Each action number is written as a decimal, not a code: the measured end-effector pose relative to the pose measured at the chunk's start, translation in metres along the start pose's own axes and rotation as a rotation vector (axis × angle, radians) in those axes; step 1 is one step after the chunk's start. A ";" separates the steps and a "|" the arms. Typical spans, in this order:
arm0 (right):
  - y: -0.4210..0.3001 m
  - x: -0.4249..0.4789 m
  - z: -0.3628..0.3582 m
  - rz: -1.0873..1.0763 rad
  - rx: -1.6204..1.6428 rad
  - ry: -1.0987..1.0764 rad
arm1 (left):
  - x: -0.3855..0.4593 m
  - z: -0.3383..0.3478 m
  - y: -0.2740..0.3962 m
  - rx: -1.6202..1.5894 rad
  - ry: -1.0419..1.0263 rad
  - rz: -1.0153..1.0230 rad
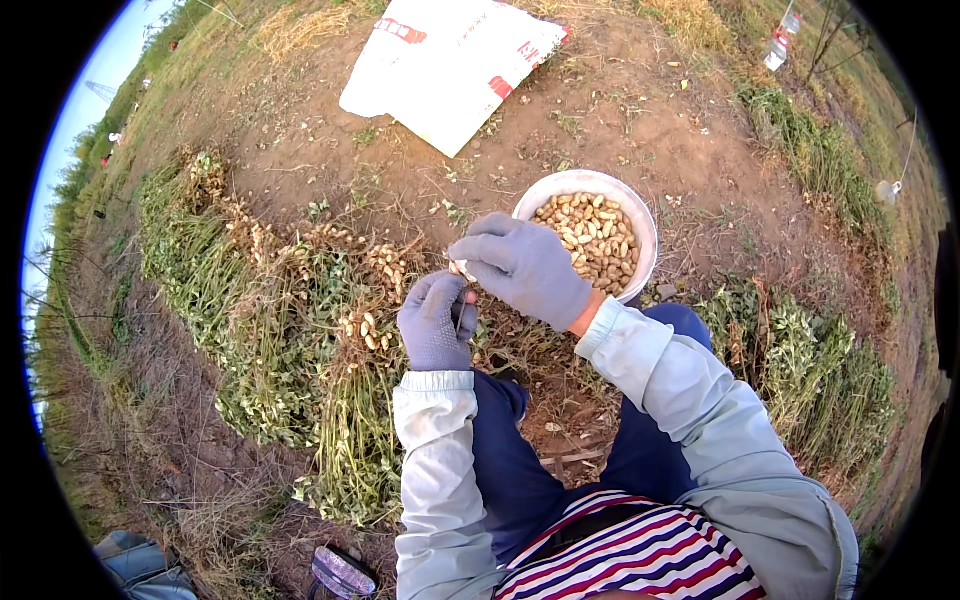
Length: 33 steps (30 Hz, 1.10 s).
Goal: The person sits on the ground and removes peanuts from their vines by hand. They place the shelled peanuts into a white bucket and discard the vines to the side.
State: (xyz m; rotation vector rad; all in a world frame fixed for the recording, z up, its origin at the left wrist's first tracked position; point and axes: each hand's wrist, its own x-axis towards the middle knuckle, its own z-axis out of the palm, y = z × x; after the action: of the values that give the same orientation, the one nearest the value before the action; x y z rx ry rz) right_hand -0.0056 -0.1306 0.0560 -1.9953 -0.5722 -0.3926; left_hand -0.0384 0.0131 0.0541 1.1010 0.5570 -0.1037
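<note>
Both my hands wear grey-purple knit gloves and meet just left of the white bucket. My left hand (441, 319) is curled around a thin stem (460, 319), and a bare fingertip shows at the glove. Coming in from above right, my right hand (525, 270) has its fingertips pinched at a small pale piece (462, 268), perhaps a peanut pod, mostly hidden by the fingers. Beyond that hand stands the bucket (649, 247), holding many peanuts in their shells (592, 232). Peanut plants with pods on their roots (367, 330) lie beside my left hand.
A long heap of peanut plants (262, 360) stretches across the left, with more plants (802, 367) at right. A white woven sack (457, 67) with red print lies ahead on the soil. Plastic bottles (777, 52) hang far right. A patterned pouch (343, 571) and denim cloth (142, 566) lie lower left.
</note>
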 end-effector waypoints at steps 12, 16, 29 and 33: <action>0.016 -0.003 0.003 -0.237 -0.233 -0.117 | -0.003 0.004 0.002 0.151 0.033 -0.017; 0.017 0.000 -0.011 -0.145 -0.068 -0.276 | 0.001 -0.006 -0.001 0.261 -0.085 -0.042; 0.004 -0.011 -0.020 0.142 0.255 -0.334 | -0.007 -0.004 0.015 0.221 -0.252 -0.161; 0.004 -0.015 -0.014 0.096 0.188 -0.282 | -0.007 -0.004 0.012 0.270 -0.225 -0.136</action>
State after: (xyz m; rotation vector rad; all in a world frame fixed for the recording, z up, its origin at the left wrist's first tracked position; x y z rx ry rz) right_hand -0.0161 -0.1477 0.0522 -1.8984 -0.6595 0.0038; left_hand -0.0414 0.0207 0.0661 1.2925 0.4222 -0.4267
